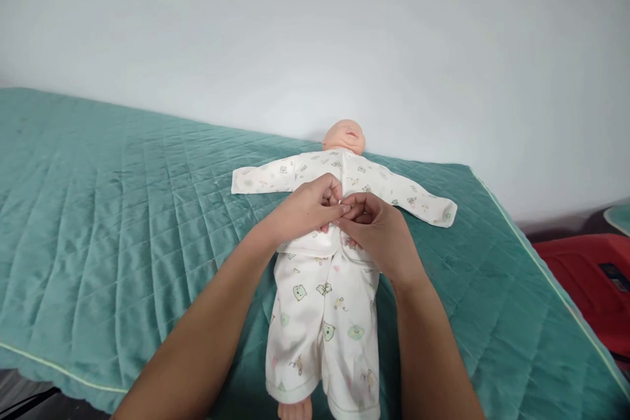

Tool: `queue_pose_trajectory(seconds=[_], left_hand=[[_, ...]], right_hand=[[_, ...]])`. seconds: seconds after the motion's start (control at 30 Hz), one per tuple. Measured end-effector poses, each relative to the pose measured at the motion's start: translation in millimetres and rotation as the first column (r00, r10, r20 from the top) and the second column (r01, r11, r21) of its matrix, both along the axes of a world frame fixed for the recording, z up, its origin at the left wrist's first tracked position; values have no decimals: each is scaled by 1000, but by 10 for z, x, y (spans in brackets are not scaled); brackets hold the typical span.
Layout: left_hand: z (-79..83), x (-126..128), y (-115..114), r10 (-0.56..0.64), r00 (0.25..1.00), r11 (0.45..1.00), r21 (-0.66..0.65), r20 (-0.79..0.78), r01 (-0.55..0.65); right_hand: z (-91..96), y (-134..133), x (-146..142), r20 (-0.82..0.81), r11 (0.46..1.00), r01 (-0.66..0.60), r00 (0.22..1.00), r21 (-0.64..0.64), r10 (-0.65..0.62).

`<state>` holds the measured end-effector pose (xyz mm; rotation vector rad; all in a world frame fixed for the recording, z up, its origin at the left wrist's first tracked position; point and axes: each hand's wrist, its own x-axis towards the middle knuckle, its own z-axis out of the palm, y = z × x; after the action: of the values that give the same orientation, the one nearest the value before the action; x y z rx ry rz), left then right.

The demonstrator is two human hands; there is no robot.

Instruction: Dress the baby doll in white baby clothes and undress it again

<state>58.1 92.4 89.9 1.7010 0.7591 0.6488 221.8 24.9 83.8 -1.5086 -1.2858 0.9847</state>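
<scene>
Left hand (306, 209) and right hand (378, 233) pinch the shirt (377, 178) front at the baby doll's (344, 136) belly; trousers (319, 315) already on.

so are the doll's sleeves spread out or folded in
Spread out: both sleeves lie flat, stretched sideways from the doll on the green quilt.

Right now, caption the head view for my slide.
Left hand and right hand pinch the printed top of a doll on a teal quilt.

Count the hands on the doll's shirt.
2: the left hand and the right hand meet, fingers curled, at the chest of the doll's printed shirt. No other hands show.
</scene>
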Motion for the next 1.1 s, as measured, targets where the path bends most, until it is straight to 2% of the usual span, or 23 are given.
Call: queue_pose_trajectory(seconds=[0.1,0.3,0.4,0.53,0.63,0.8,1.1], left_hand=[[-24,-3,12,-18,999,999,-32,34,19],[-69,-15,43,-96,982,993,-59,164,107],[-64,-28,46,-112,976,989,-70,186,127],[-51,-49,54,-108,982,991,-63,158,119],[-46,-49,57,-75,988,995,-57,132,83],[-42,-33,61,-35,991,996,-72,132,45],[15,-111,96,-99,993,981,-160,62,107]], right_hand=[[12,-8,-13,10,1000,-15,1000,7,15],[-10,-25,-45,0,992,-127,992,-6,127],[-15,-19,-35,-63,991,-135,989,-5,134],[2,-3,-5,-233,997,-74,969,32,80],[3,9,8,-294,998,-12,955,61,30],[-36,31,15,-331,996,14,944,85,15],[-56,41,-2,-339,992,57,941,110,-17]])
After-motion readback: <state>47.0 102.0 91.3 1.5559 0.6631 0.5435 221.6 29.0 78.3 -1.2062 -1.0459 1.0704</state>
